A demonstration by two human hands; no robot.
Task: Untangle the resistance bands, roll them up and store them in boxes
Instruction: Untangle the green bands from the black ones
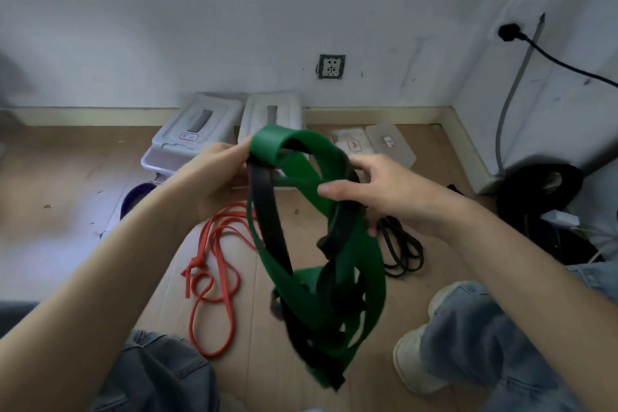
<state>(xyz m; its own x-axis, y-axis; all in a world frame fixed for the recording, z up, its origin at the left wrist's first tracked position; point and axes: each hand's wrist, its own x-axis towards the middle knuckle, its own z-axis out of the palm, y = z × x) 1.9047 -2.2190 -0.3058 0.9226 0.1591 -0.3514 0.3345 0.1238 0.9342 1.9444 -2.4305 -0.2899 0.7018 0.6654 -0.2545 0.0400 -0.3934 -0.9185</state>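
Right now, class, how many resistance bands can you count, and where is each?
4: green band and black band tangled together, held by left hand and right hand; red band and thin black band on the floor. Others may be hidden.

Four bands [321,244] and four lidded boxes [197,130] show.

- We see a wooden floor [83,177].
- On it lie a red band [214,264], thin black bands [401,251], and what look like lidded storage boxes [197,130].
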